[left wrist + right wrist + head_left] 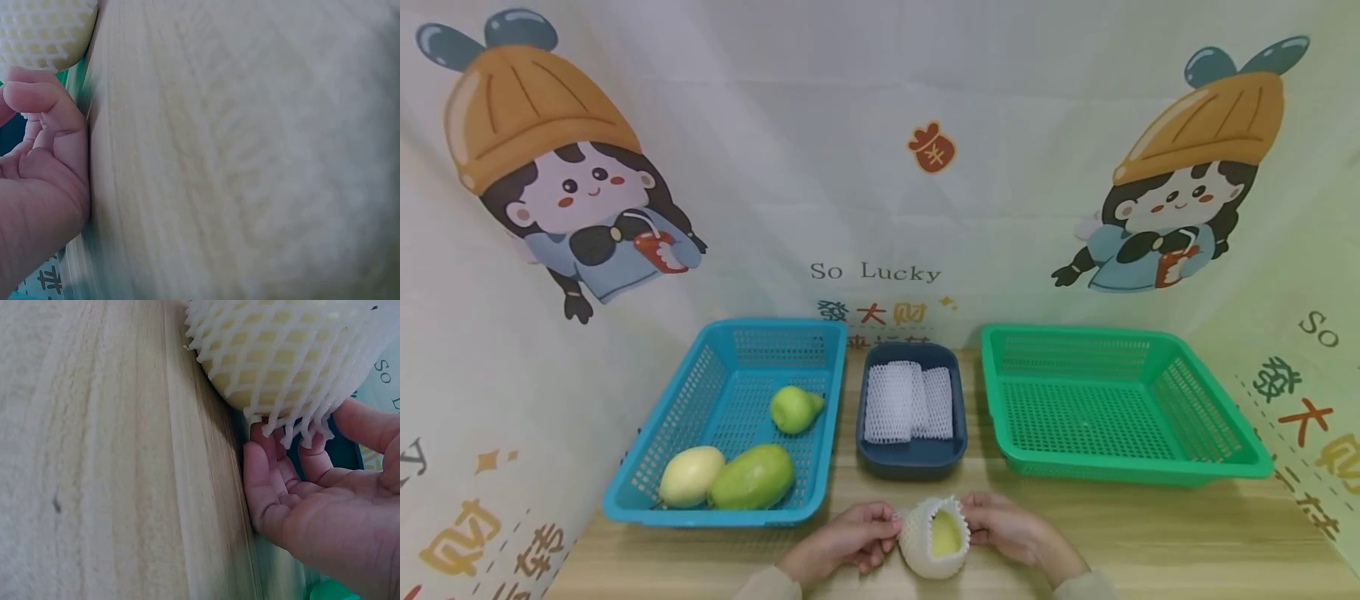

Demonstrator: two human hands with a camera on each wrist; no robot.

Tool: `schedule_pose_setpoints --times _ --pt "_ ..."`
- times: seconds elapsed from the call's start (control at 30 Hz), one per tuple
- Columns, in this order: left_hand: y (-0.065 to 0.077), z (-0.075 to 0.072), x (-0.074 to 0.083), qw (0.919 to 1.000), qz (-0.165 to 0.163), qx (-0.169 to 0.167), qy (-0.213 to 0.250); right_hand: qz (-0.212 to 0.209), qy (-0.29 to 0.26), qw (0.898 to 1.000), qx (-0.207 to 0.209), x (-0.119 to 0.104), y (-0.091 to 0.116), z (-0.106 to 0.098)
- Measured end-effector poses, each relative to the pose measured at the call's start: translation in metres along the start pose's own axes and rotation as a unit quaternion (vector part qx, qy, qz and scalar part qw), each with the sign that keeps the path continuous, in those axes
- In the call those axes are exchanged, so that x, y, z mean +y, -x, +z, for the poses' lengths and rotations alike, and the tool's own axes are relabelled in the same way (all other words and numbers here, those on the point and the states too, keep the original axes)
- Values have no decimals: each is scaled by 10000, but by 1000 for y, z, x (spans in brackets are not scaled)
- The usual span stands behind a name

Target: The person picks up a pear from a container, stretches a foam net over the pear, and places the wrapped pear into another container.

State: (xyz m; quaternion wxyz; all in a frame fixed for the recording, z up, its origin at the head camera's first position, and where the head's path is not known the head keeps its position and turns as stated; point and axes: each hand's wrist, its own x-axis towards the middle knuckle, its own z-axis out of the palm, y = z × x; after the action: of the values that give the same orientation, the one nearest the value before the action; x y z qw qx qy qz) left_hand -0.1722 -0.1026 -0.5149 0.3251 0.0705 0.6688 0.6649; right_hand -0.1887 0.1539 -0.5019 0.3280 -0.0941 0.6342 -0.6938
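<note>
A pale yellow fruit point(945, 535) sits on the wooden table inside a white foam net sleeve point(919, 546). Its bare surface shows through the sleeve's open, fringed end in the head view. On the left side, my left hand point(859, 535) pinches the sleeve's edge between thumb and forefinger, the other fingers curled. My right hand point(1009, 528) holds the fringed edge on the opposite side. Seen from the right wrist, fingertips point(262, 440) reach under the loose strands of the net, with the thumb at the side.
A blue basket point(658, 433) at left holds a green pear point(794, 409), a pale yellow fruit point(692, 476) and a larger green fruit point(752, 477). Several folded foam nets point(901, 402) lie in a dark blue bin point(912, 468) behind the hands. At right stands a green basket point(1120, 475).
</note>
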Motion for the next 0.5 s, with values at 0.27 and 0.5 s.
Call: schedule_pose_setpoints --times 0.27,0.5 --pt "0 2 2 9999 -65 61 -85 -61 397 9981 457 2 -3 6" --pt "-1 4 0 9999 -46 -2 -157 -35 1041 9910 845 4 -3 14"
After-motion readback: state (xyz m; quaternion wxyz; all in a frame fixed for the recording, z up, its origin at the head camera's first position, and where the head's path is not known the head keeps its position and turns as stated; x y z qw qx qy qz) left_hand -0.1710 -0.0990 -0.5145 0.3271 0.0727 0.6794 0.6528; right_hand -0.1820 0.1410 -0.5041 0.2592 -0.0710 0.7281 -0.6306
